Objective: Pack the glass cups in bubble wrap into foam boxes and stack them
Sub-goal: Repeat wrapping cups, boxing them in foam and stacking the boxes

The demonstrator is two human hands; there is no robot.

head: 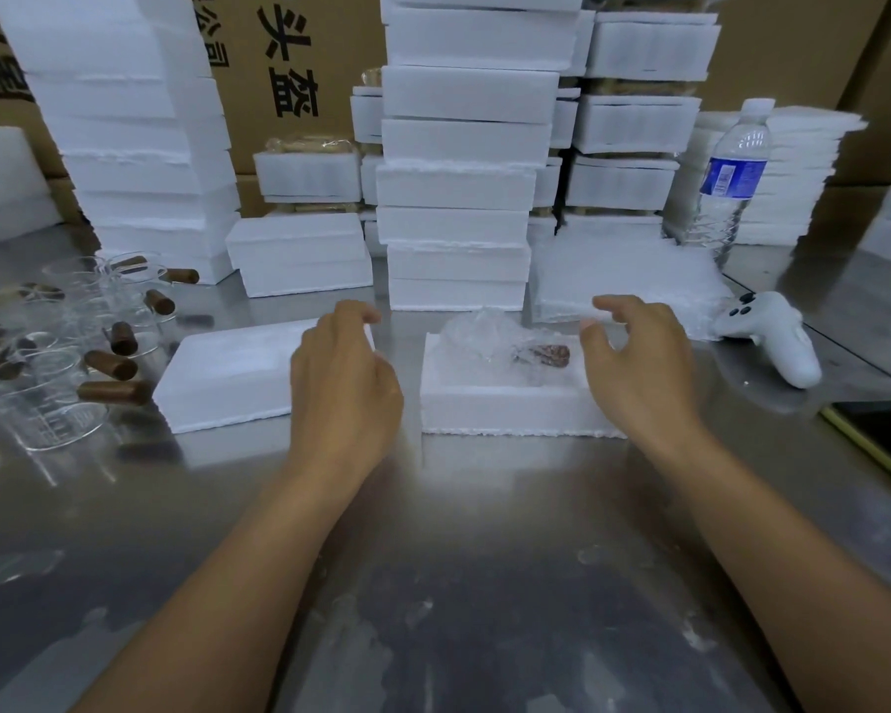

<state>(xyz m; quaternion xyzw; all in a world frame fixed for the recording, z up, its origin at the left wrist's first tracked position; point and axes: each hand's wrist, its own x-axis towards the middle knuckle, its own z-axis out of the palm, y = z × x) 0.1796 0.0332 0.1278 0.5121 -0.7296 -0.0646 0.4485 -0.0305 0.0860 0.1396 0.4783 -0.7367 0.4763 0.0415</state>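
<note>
At the frame's centre the bubble-wrapped cup [505, 347] lies in the open foam box [510, 406] on the surface, between the left hand [345, 383] and right hand [639, 362], whose loosely curled fingers [615, 305] hover apart, gripping nothing.

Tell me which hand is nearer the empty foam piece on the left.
Left. The left hand is over the empty foam piece's right end; the right hand is beyond the foam box holding the wrapped cup, at its right side.
</note>
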